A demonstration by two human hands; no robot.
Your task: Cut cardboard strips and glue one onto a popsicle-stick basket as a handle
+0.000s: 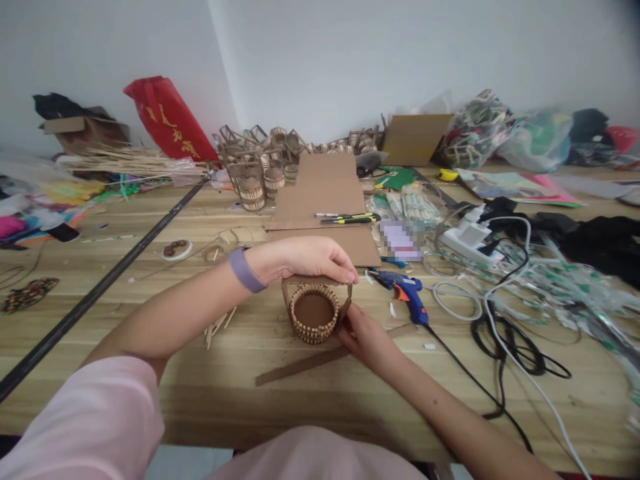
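A small round basket (314, 335) of short wooden sticks, with a brown base inside, stands on the table in front of me. A squared brown cardboard handle (345, 305) rises around it. My left hand (323, 261) reaches over the top of the handle, its fingertips closed at the upper right corner. Lower down, my right hand (364, 331) pinches the handle's right side beside the basket wall. Beneath the right hand lies a loose cardboard strip (300, 367). A blue glue gun (411, 297) rests to the right, its nozzle pointing toward the hands.
Cardboard sheets (325, 187) with pens and a cutter (350, 219) lie ahead. Several finished baskets (251, 193) stand behind. At right are a power strip (473, 237), tangled cables (505, 347) and plastic scraps. Thin sticks (220, 327) lie left of the basket.
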